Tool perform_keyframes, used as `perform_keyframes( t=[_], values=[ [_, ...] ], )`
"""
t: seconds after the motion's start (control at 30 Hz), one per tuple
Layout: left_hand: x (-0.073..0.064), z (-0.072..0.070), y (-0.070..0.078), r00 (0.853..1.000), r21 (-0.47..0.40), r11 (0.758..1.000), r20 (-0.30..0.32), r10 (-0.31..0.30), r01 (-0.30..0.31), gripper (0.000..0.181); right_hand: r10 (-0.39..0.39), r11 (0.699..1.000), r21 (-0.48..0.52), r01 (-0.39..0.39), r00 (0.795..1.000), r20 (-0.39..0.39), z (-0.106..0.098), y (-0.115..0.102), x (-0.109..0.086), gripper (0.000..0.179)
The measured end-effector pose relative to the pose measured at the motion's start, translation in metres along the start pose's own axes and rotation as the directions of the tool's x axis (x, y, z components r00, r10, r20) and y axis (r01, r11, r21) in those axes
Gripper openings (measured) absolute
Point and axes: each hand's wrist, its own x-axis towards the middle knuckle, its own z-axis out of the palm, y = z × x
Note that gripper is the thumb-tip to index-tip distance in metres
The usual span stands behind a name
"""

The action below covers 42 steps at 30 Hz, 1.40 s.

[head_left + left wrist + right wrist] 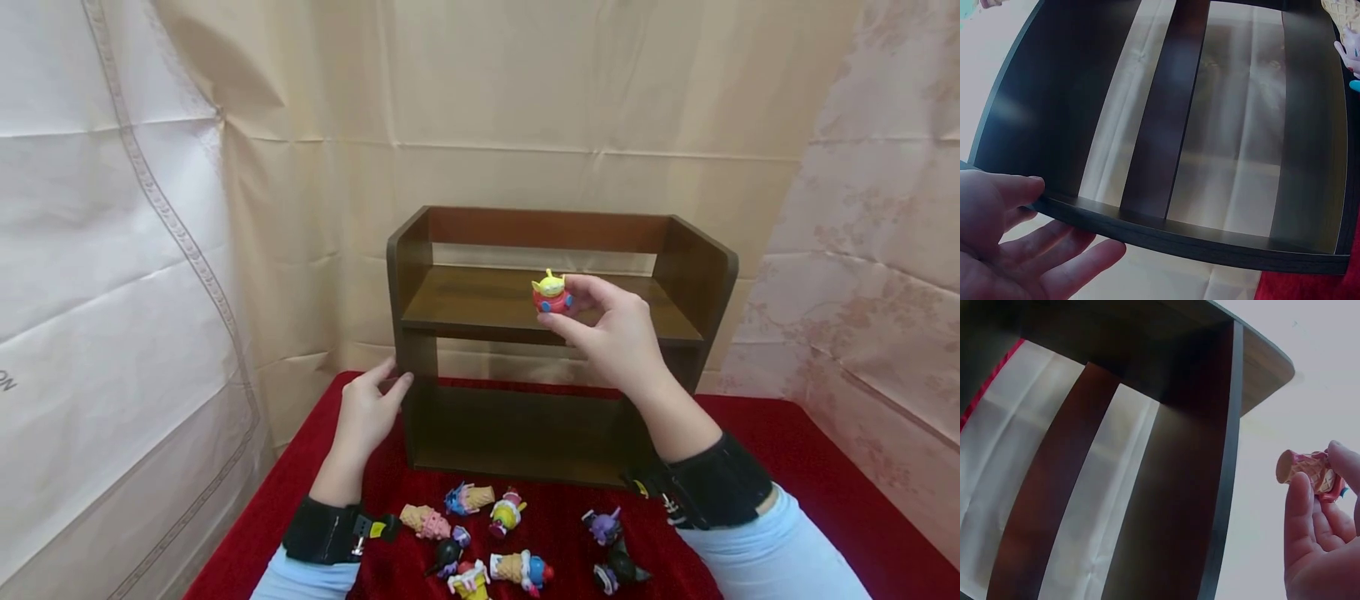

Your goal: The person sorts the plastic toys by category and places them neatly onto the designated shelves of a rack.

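Observation:
In front of the upper board of a dark brown two-tier shelf [487,296], my right hand [618,337] pinches a small figurine [552,296] between thumb and fingers. Its yellow-green head has pointed ears, and its body is red with blue spots. From the right wrist view, a tan waffle-cone base of the figurine [1310,472] shows, pointing away from the hand [1325,544]. My left hand [369,417] is at the shelf's left side panel, fingers spread. In the left wrist view that hand [1029,244] has its thumb at the panel's edge and its other fingers extended on the outer side.
Several ice-cream-cone figurines lie on the red cloth [292,517] before the shelf, among them a pink one [426,522] and a blue-topped one [468,498]. Purple and black figurines [602,527] lie farther right. Beige curtains [525,92] hang behind.

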Motion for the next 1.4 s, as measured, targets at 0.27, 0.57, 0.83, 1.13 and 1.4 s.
perform_keyframes(
  t=[0.27, 0.57, 0.83, 1.13, 1.4],
  values=[
    [0.001, 0.002, -0.001, 1.000, -0.013, 1.000, 0.011, 0.001, -0.001, 0.046, 0.089, 0.992, 0.080, -0.095, 0.993, 0.078, 0.016, -0.001, 0.020, 0.050],
    [0.000, 0.006, 0.001, 1.000, -0.030, 1.000, 0.016, -0.004, 0.004, 0.046, 0.171, 0.980, 0.083, -0.182, 0.976, 0.133, 0.032, -0.004, 0.041, 0.050],
    [0.001, 0.007, 0.003, 1.000, -0.026, 1.000, 0.016, 0.002, -0.001, 0.046, 0.210, 0.968, 0.103, -0.227, 0.965, 0.157, 0.048, -0.008, 0.057, 0.051],
    [0.000, 0.006, 0.003, 1.000, -0.016, 1.000, 0.012, -0.008, 0.008, 0.046, 0.262, 0.955, 0.095, -0.282, 0.948, 0.180, 0.071, -0.011, 0.069, 0.050],
    [0.003, 0.009, 0.005, 1.000, -0.008, 1.000, 0.005, 0.006, -0.006, 0.045, 0.322, 0.936, 0.082, -0.342, 0.926, 0.195, 0.087, -0.013, 0.078, 0.051]
  ],
)
